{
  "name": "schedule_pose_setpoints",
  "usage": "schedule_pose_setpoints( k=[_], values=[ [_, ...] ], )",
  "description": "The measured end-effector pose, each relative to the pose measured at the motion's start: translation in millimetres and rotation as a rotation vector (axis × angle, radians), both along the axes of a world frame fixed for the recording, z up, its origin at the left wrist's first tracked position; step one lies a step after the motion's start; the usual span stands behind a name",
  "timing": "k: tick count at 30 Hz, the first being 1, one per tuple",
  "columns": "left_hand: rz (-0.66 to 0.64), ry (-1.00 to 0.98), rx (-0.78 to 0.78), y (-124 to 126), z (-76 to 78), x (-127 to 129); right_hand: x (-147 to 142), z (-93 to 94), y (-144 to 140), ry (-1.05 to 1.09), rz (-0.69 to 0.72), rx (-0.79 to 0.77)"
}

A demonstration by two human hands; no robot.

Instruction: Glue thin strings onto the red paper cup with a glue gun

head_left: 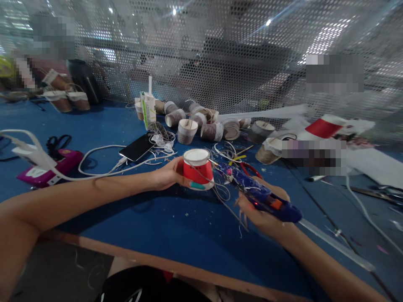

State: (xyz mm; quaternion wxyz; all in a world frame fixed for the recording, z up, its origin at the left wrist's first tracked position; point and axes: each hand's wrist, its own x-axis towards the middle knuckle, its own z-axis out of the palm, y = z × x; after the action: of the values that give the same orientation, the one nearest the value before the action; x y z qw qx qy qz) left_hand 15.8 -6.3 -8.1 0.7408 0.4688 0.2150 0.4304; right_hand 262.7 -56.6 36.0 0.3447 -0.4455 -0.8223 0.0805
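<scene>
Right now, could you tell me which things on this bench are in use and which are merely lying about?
In use:
- red paper cup, upside down, held by the left hand
- blue glue gun, gripped by the right hand, nozzle at the cup

Lying about:
- phone on a white cable
- wrapped cups by the mesh
- pink case
- red-handled scissors

No legible text — carton (149, 110) print too blurred
</scene>
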Motion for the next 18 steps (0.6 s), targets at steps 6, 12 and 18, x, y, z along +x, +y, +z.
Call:
schedule_pose_setpoints(
  k=[6, 12, 18],
  values=[
    [-0.020, 0.034, 0.048, 1.1, -2.5, -1.0, 1.6, 0.7, 0.8, 0.030, -0.013, 0.008],
    [-0.042, 0.034, 0.057, -0.8, 2.9, 0.3, -0.8, 0.9, 1.8, 0.043, -0.009, -0.016],
    [-0.044, 0.028, 0.036, -2.1, 7.4, 0.8, 2.8, 14.4, 14.6, -0.037, -0.158, 0.052]
  ],
)
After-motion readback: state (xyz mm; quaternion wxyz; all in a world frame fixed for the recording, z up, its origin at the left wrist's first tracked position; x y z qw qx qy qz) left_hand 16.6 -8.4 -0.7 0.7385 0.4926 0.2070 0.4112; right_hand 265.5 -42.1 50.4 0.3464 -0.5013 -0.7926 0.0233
